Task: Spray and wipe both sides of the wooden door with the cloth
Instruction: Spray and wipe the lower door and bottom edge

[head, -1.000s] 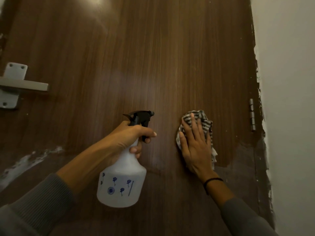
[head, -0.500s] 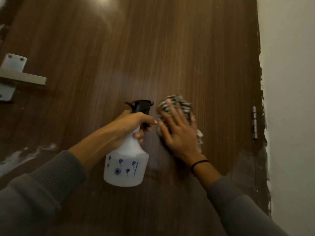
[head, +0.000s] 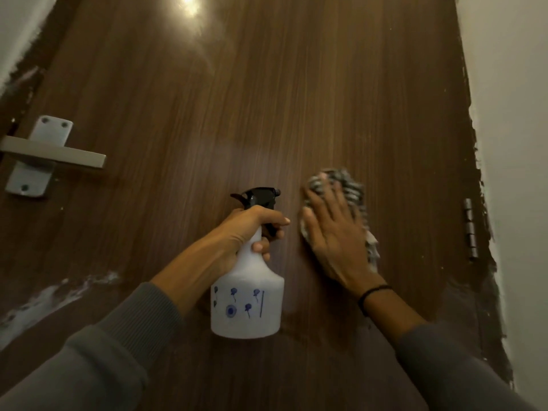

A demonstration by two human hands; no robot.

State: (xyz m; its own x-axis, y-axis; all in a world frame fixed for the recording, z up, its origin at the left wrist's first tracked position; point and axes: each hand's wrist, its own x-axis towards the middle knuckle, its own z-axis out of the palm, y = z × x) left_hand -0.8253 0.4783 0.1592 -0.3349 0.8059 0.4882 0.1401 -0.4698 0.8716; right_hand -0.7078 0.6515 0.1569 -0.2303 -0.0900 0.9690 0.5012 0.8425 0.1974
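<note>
Pressing soft striped grey-white cloth flat against dark brown wooden door, right of centre, under right hand, grip wide. Holding white plastic spray bottle by neck, centre frame, left hand grip wrapped round. Limp, light, probably bunches; best pinned under palm.

Door dark brown, streaky vertical grain; spray bottle white with blue flower print, black trigger head; cloth striped grey-and-white; handle pale grey; sleeves grey.
</note>
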